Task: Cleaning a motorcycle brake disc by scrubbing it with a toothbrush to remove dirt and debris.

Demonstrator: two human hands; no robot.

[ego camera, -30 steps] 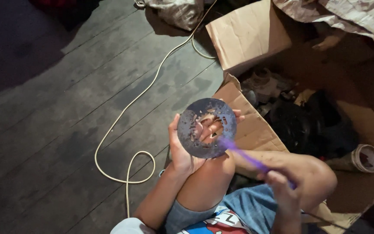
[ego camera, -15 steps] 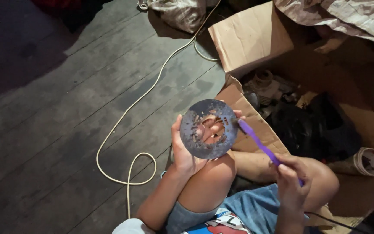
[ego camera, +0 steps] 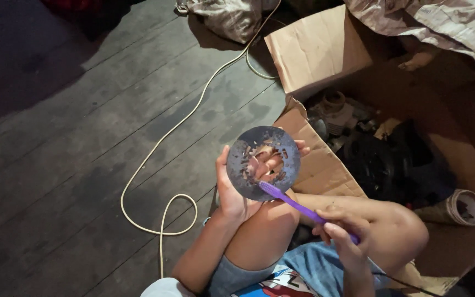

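Note:
My left hand (ego camera: pixel 236 190) holds up a round grey metal disc (ego camera: pixel 263 162) with cut-out holes near its middle; my fingers show through the holes and around its rim. My right hand (ego camera: pixel 343 231) grips the handle of a purple toothbrush (ego camera: pixel 298 204), low and to the right, above my bent knee. The brush head rests against the lower edge of the disc.
A white cord (ego camera: pixel 163 165) loops over the dark wooden floor (ego camera: pixel 72 165) to my left. An open cardboard box (ego camera: pixel 325 52) on the right holds dark machine parts (ego camera: pixel 380 159). A roll of tape (ego camera: pixel 464 207) lies at the right; crumpled cloth (ego camera: pixel 441 27) is above.
The toothbrush head has slid from the disc's right rim down to its lower edge. My right hand shifted slightly left. The disc stays held in my left hand.

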